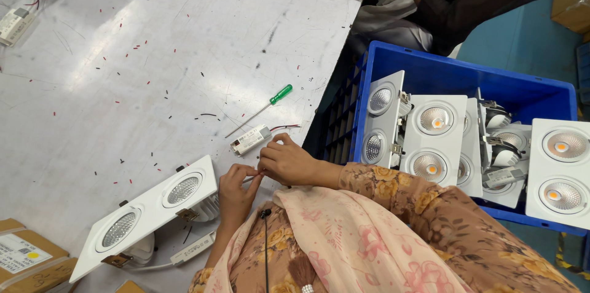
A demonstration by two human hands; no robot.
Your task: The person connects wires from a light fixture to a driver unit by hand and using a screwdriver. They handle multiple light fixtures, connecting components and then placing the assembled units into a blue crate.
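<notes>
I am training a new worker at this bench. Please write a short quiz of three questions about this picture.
1. True or false: the green-handled screwdriver lies inside the blue crate.
2. What fills the blue crate?
A. cardboard boxes
B. white twin-lamp fixtures
C. coils of wire
3. What do the left hand and the right hand pinch between them?

Key
1. False: it lies on the grey table, beyond the hands.
2. B
3. Thin wires, close to the small white driver box with red leads; a white twin-lamp fixture lies face up beside the left hand.
</notes>
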